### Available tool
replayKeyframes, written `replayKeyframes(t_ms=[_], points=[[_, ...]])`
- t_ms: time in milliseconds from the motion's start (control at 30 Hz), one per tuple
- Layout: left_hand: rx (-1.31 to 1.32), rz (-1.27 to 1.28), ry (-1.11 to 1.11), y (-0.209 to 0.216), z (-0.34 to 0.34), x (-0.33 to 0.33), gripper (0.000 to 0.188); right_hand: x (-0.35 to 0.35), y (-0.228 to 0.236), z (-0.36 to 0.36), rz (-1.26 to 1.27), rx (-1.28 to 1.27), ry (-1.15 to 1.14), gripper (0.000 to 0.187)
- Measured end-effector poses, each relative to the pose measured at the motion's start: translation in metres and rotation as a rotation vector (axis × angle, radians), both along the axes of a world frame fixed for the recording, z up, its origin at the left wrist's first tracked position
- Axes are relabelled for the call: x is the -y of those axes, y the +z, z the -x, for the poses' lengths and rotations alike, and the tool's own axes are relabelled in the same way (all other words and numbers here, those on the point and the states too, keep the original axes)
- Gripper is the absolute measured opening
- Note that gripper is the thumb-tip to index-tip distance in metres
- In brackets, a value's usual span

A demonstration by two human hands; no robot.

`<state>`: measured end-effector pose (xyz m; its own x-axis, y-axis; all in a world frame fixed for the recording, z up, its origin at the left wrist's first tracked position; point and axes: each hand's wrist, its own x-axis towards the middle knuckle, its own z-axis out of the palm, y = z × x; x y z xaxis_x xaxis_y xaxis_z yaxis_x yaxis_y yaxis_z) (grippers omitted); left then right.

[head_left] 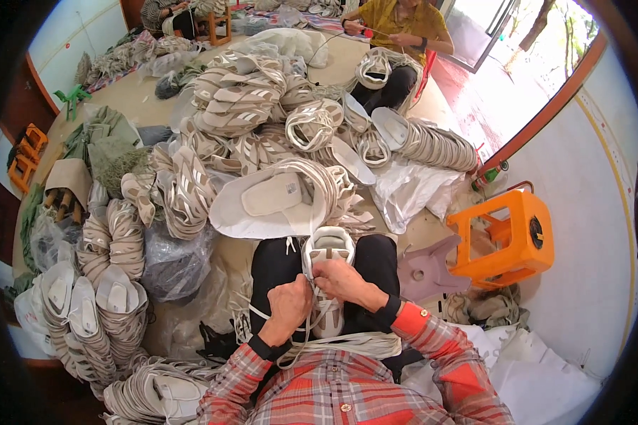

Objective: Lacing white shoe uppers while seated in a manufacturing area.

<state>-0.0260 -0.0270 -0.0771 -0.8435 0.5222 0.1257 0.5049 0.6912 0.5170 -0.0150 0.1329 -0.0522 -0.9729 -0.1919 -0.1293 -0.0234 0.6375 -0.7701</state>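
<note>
A beige and white shoe upper (331, 242) rests on my lap between my dark-trousered knees, its collar pointing away from me. White shoelace (325, 306) crosses its front and trails toward my left thigh. On the upper's left edge, my left hand (289, 306) is closed in a pinch on the lace. My right hand (346, 282) lies over the upper with bent fingers pinched at the eyelet edge, close to my left fingertips; the lace there is mostly covered. A bundle of loose laces (354, 345) lies across my lap near my waist.
Just beyond my knees stands a nested stack of uppers (275, 195), with a large heap of uppers (237, 95) behind it. More stacks (85, 319) fill the left. An orange stool (507, 237) lies tipped at right beside a green bottle (489, 175). Another person (397, 35) sits ahead.
</note>
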Motion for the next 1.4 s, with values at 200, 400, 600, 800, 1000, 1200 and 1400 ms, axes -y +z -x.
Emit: replayKeyframes(t_ms=[200,400,600,800,1000,1200,1400], points=[[0.14,-0.023,0.008,0.006,0.007,0.026,0.026,0.008,0.018,-0.012,-0.569,-0.228,0.105,0.017],[0.759,-0.97,-0.27,0.076,0.003,0.079,0.012,-0.04,0.06,-0.01,-0.23,-0.3,-0.443,0.007],[0.767,-0.899,-0.118,0.081,0.023,0.1,0.029,-0.027,0.038,-0.009,1.313,0.129,-0.532,0.007],[0.712,-0.397,-0.127,0.043,0.033,0.087,0.039,-0.171,0.051,-0.078,1.273,-0.424,-0.899,0.006],[0.564,-0.61,-0.221,0.03,0.042,0.012,0.043,-0.303,0.119,-0.206,0.487,-1.13,-1.223,0.02],[0.226,-0.457,-0.354,0.032,0.016,-0.027,0.021,-0.175,0.049,-0.137,0.343,-0.544,-0.999,0.018],[0.134,-0.047,-0.563,0.027,-0.016,-0.034,0.021,-0.042,-0.015,-0.067,-0.109,-0.434,-0.436,0.013]])
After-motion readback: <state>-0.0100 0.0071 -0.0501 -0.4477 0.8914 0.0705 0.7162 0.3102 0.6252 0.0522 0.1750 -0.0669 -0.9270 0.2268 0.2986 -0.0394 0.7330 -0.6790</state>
